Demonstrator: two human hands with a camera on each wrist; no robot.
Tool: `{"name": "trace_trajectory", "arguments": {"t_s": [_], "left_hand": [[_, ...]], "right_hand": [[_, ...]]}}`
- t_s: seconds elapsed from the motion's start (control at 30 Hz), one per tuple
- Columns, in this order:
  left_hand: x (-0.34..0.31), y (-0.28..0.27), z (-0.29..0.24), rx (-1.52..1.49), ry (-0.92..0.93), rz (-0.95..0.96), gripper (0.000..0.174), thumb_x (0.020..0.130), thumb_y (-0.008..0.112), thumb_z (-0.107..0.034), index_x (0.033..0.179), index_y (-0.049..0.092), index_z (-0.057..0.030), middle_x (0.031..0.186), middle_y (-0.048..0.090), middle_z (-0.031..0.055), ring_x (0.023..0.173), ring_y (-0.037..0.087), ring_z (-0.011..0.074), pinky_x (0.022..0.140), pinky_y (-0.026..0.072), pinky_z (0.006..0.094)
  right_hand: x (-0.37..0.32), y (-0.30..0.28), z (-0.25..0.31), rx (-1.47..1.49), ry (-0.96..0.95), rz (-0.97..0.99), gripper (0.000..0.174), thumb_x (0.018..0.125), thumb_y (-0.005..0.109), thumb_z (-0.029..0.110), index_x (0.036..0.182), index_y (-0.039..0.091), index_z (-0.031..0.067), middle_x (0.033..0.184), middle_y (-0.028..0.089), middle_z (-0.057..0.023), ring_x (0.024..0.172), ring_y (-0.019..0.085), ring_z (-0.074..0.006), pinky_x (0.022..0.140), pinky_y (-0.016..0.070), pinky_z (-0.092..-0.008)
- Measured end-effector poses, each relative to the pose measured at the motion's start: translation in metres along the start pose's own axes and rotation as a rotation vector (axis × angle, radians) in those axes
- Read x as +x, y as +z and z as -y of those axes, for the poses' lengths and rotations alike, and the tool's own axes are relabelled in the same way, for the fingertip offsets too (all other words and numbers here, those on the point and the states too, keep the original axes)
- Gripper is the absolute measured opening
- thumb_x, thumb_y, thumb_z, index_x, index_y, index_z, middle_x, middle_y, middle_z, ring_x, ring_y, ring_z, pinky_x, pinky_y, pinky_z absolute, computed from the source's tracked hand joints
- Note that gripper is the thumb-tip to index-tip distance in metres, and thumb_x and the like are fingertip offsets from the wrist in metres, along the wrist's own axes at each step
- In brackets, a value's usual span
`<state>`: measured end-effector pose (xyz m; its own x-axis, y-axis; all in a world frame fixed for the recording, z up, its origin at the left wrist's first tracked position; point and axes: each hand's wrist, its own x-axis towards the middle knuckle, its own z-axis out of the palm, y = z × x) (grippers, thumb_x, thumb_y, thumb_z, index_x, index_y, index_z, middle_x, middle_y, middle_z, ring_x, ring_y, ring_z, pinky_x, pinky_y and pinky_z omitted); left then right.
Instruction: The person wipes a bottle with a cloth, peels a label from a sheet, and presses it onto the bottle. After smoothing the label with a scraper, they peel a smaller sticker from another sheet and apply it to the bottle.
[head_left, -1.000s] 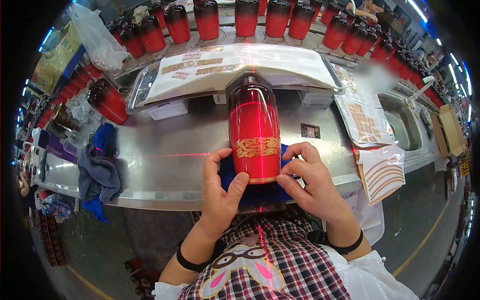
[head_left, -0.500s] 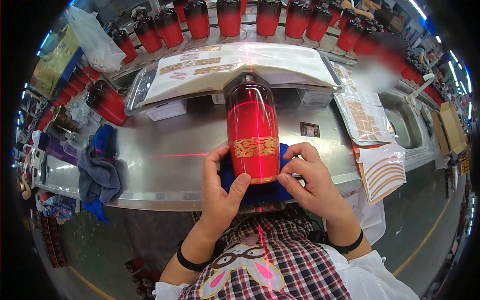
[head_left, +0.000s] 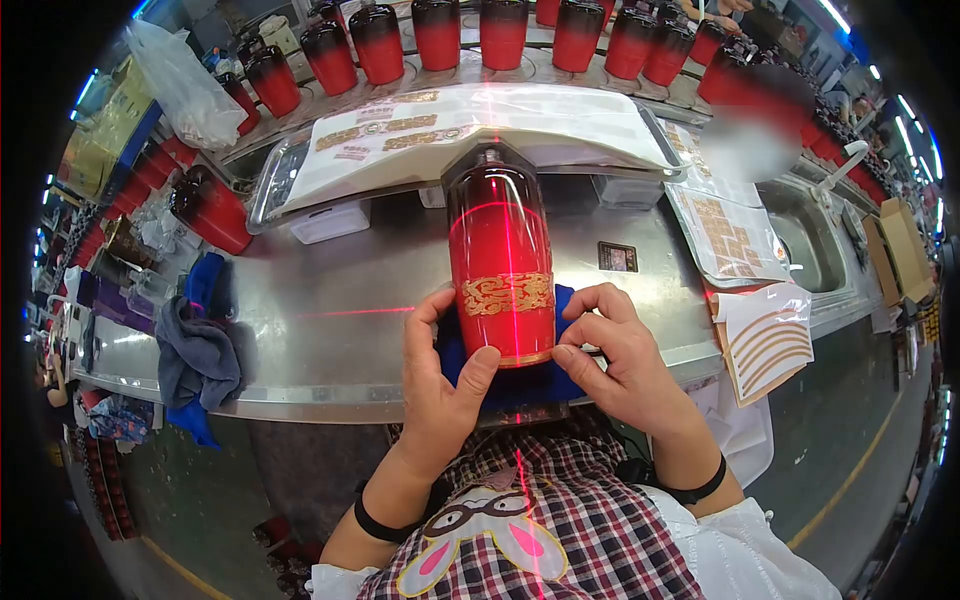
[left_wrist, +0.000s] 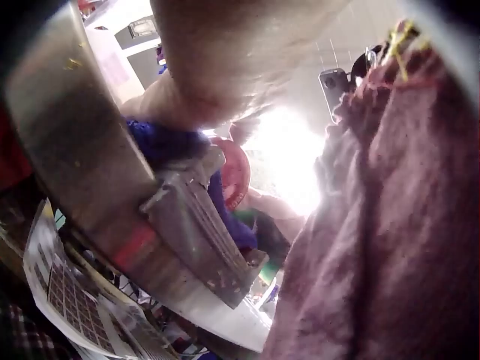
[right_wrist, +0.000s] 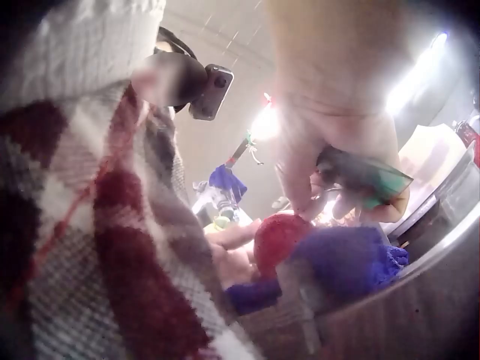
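Observation:
A glossy red bottle (head_left: 500, 240), dark toward its neck, lies on a blue cloth (head_left: 565, 300) with its base toward the person. Round its lower part runs a gold patterned band (head_left: 508, 293). My left hand (head_left: 440, 385) holds the bottle's left side, thumb beside the base and fingers along the flank. At the lower right edge of the base, my right hand (head_left: 620, 355) has thumb and index finger brought together. Between its curled fingers in the right wrist view sits a dark green, see-through flat piece (right_wrist: 379, 184). Red laser lines cross the bottle.
Behind the bottle stands a tray with gold decal sheets (head_left: 400, 125). More decal sheets (head_left: 725, 235) and a sheet with gold curved strips (head_left: 765, 340) lie right, before a sink (head_left: 810, 250). Left are a grey cloth (head_left: 195, 345) and another bottle (head_left: 212, 208). Several bottles (head_left: 437, 35) line the conveyor.
The bottles on the conveyor have moved to the right. Both hands stay nearly where they were, while the held bottle's neck sits slightly farther left in the head view.

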<state>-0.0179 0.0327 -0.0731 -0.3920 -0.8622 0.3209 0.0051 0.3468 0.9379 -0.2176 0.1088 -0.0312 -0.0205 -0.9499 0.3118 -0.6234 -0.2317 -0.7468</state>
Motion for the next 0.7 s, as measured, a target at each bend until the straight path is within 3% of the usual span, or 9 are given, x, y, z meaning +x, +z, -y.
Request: {"name": "trace_trajectory", "arguments": {"t_s": [0.43, 0.7], "left_hand": [[0.0001, 0.0006, 0.0020, -0.027, 0.003, 0.008, 0.061, 0.096, 0.065, -0.031, 0.137, 0.038, 0.0048, 0.134, 0.047, 0.0184, 0.129, 0.044, 0.0273, 0.112, 0.0307, 0.0390], [-0.0004, 0.0012, 0.0034, 0.042, 0.027, 0.006, 0.072, 0.092, 0.069, -0.039, 0.138, 0.036, 0.0047, 0.134, 0.046, 0.0193, 0.128, 0.045, 0.0285, 0.110, 0.0329, 0.0402]], "right_hand": [[0.0002, 0.0008, -0.0008, 0.037, 0.009, 0.001, 0.014, 0.085, 0.071, 0.010, 0.084, 0.062, 0.0002, 0.102, 0.055, -0.0149, 0.100, 0.052, -0.0317, 0.087, 0.0422, -0.0404], [0.0001, 0.0015, -0.0017, 0.044, 0.008, 0.000, 0.014, 0.085, 0.071, 0.010, 0.084, 0.061, -0.0002, 0.102, 0.055, -0.0152, 0.099, 0.052, -0.0319, 0.087, 0.0423, -0.0404]]}}
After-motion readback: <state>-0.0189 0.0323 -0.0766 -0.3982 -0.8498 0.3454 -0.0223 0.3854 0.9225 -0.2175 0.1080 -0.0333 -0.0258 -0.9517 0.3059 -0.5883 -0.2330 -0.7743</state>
